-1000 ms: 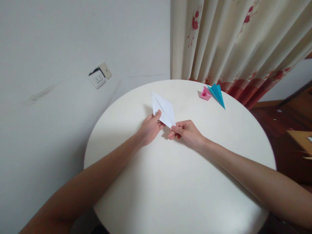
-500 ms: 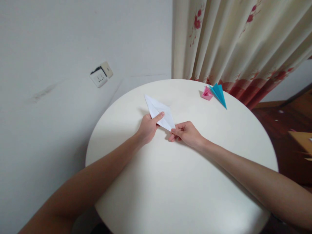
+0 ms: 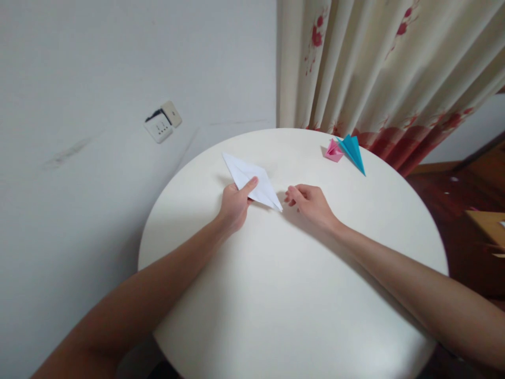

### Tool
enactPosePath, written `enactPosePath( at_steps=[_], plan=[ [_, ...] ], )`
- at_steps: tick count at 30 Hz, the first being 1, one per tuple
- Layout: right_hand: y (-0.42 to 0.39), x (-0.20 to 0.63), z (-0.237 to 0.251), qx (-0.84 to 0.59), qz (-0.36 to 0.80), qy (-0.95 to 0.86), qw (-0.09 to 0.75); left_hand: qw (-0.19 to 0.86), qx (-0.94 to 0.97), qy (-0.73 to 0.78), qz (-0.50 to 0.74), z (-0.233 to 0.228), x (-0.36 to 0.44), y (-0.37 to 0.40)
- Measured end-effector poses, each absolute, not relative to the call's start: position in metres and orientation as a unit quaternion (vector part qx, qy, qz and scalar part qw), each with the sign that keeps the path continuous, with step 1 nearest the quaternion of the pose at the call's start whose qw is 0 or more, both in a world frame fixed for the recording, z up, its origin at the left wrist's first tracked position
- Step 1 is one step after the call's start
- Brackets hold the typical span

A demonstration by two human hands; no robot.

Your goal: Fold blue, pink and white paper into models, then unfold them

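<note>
A folded sheet of white paper, shaped like a long kite, is held just above the table. My left hand is closed on its near-left edge, thumb flat on top and fingers underneath. The paper's right tip points toward my right hand, which is apart from it. The fingers of my right hand are loosely curled, slightly apart, with nothing in them.
The round white table carries a pink folded paper piece and a blue paper plane at its far right. Behind are a flowered curtain and a wall with a socket.
My right hand has let go of the paper's tip and moved slightly right and up. My left hand, still holding the paper, has shifted a little left.
</note>
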State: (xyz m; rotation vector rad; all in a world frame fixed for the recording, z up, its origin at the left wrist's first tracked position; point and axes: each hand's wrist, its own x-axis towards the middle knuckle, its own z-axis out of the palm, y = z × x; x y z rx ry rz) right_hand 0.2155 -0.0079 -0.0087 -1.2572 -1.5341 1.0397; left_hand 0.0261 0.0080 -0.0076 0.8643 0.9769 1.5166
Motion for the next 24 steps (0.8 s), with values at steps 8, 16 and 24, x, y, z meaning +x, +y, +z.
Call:
enactPosePath(
  at_steps=[8, 16, 24],
  plan=[
    [-0.010, 0.202, -0.010, -0.421, 0.519, -0.560, 0.491, 0.461, 0.514, 0.498, 0.525, -0.017, 0.033, -0.007],
    [-0.011, 0.203, -0.008, -0.438, 0.514, -0.523, 0.520, 0.468, 0.542, 0.489, 0.498, -0.014, 0.031, -0.007],
    [-0.012, 0.205, -0.005, -0.427, 0.543, -0.526, 0.495, 0.507, 0.547, 0.463, 0.478, -0.013, 0.029, -0.005]
  ],
)
